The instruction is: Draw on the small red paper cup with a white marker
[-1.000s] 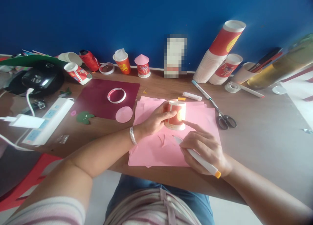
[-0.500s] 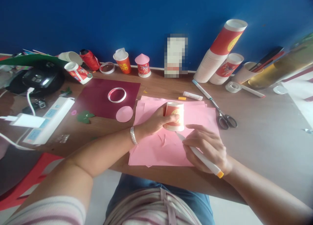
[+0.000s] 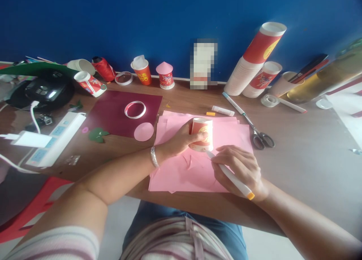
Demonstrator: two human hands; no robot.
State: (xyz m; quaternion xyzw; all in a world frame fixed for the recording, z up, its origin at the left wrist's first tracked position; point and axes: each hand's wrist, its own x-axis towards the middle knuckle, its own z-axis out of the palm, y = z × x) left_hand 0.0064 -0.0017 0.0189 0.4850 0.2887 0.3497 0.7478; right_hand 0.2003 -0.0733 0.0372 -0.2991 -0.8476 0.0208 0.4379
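Note:
My left hand (image 3: 182, 137) is closed around a red and white paper cup (image 3: 201, 126), its thumb across the yellow print on the side. Between the fingers of my right hand (image 3: 237, 169) is a white marker pen (image 3: 233, 179) with an orange end. The pen's tip meets or nearly meets the lower rim of the cup; I cannot tell if they touch. Under both hands lie several pink paper sheets (image 3: 175, 177). An orange cap (image 3: 210, 113) and a capped white tube (image 3: 223, 111) rest just behind the sheets.
To the right lie scissors (image 3: 261, 139) and a blue-ended marker (image 3: 233, 102). A leaning cup stack (image 3: 244, 73) stands behind them. On the left are maroon paper (image 3: 113, 120), a cut cup ring (image 3: 126, 113), a pink disc (image 3: 143, 132) and a power strip (image 3: 60, 137). A pink-roofed cup (image 3: 166, 79) stands by the wall.
My right hand has shifted slightly so that the pen tip is up closer to the cup's lower rim, and the pen's orange end has moved up and left. My left hand and the cup stay put.

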